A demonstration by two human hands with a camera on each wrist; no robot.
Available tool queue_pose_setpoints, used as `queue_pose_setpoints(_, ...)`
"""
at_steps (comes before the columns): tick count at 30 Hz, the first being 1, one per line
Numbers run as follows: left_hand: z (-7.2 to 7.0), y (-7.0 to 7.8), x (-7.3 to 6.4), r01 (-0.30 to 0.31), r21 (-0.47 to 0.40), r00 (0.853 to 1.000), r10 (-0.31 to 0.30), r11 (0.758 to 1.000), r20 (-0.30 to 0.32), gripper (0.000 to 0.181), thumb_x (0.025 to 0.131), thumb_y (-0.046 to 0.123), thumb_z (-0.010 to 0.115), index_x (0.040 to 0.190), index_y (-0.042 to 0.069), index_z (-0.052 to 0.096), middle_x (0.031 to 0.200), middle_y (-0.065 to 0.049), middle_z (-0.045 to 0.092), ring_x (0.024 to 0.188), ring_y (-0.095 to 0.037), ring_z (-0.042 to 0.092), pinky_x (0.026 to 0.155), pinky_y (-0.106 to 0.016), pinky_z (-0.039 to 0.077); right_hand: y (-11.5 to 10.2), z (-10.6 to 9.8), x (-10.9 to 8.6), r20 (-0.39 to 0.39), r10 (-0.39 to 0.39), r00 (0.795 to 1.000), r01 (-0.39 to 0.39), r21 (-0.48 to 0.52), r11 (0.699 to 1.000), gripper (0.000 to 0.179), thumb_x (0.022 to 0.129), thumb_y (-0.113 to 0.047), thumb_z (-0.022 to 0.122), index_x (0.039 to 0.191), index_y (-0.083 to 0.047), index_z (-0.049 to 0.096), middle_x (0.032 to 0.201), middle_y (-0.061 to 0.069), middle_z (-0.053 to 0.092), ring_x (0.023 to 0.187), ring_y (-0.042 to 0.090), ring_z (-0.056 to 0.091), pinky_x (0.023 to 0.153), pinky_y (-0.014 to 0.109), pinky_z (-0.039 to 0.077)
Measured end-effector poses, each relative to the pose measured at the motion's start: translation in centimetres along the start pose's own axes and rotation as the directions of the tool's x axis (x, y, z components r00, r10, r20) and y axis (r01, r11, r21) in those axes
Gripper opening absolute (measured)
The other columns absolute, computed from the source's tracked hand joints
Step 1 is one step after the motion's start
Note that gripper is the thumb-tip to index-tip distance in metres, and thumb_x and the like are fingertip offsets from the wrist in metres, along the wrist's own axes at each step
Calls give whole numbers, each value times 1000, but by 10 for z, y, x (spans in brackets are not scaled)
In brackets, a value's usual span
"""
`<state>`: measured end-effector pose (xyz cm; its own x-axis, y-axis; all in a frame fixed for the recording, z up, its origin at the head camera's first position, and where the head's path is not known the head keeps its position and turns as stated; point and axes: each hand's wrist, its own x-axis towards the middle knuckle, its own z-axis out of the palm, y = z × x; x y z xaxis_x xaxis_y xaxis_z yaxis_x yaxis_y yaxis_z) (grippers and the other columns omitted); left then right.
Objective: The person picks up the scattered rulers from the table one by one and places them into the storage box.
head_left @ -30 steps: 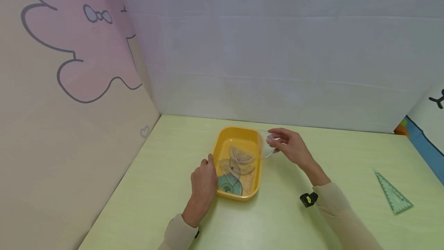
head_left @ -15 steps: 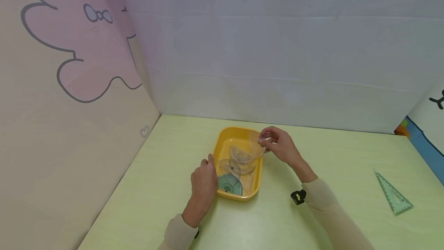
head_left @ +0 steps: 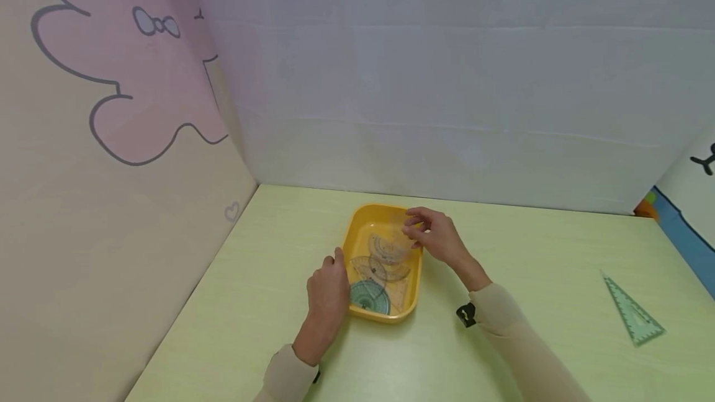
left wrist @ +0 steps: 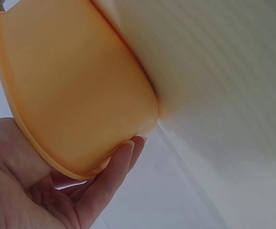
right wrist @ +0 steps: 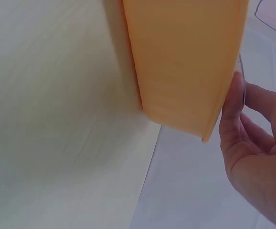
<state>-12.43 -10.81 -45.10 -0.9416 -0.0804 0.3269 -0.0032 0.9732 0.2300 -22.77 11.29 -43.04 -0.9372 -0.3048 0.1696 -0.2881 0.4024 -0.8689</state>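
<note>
My left hand point(head_left: 328, 290) grips the left side of a yellow plastic tray point(head_left: 362, 229); in the left wrist view its fingers point(left wrist: 110, 179) curl against the tray's outer wall. Over the tray's far right corner, my right hand point(head_left: 440, 239) pinches a clear protractor point(head_left: 397, 228), whose edge shows faintly between thumb and finger in the right wrist view. Inside the tray lie several clear protractors point(head_left: 384, 249) that overlap, a green protractor point(head_left: 368, 296) at the near left, and a clear set square point(head_left: 398, 295) at the near right.
A green set square point(head_left: 635, 315) lies apart on the table at the right. The pale yellow-green table point(head_left: 519, 234) meets a white-grey wall sheet point(head_left: 447, 110) behind the tray. A wall with a pink cartoon figure point(head_left: 151, 92) stands on the left.
My right hand has moved left with the clear protractor, from beyond the tray's right rim to over its inside. The left hand and the tray have stayed put.
</note>
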Motion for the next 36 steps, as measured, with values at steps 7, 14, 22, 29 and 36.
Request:
queue_pose_setpoints(7,2,-4,1,-13,6,999,13,1000,-45,33,90,-3,74,122,-6,64,85,-17,67,57,-32,66,49,-40,54,-4,15,8,7,-12,1000,12,-46,999,36,96,-6,71,128,9,64,112,22,69,85,30,69,68,44,61)
queue_pose_setpoints(14,2,-5,1,-22,-1,999,22,1000,-47,33,91,-1,73,123,-6,64,86,-18,67,58,-32,67,50,-41,55,-7,23,11,24,-2,1000,5,-112,994,34,97,-5,71,127,9,64,113,22,69,84,28,68,66,39,61)
queue_pose_setpoints(22,2,-5,0,-13,-1,999,13,1000,-38,33,92,-1,73,123,-6,64,87,-18,68,59,-32,67,50,-41,55,-7,32,15,43,-5,999,14,-210,978,32,96,-5,71,126,8,65,113,20,71,90,29,66,73,35,60)
queue_pose_setpoints(29,4,-4,-2,-30,-7,998,30,1000,-48,34,90,-3,75,123,-6,66,87,-19,69,58,-33,67,49,-40,55,-9,39,17,65,7,998,12,-282,959,30,96,-3,71,124,7,67,112,19,71,95,31,67,88,43,58)
queue_pose_setpoints(36,5,-5,0,-37,14,997,37,999,-68,33,89,-2,75,121,-5,66,85,-17,68,56,-32,66,48,-40,54,-9,45,21,45,31,998,-13,-361,932,30,96,-2,71,124,6,67,116,19,71,104,33,68,94,45,56)
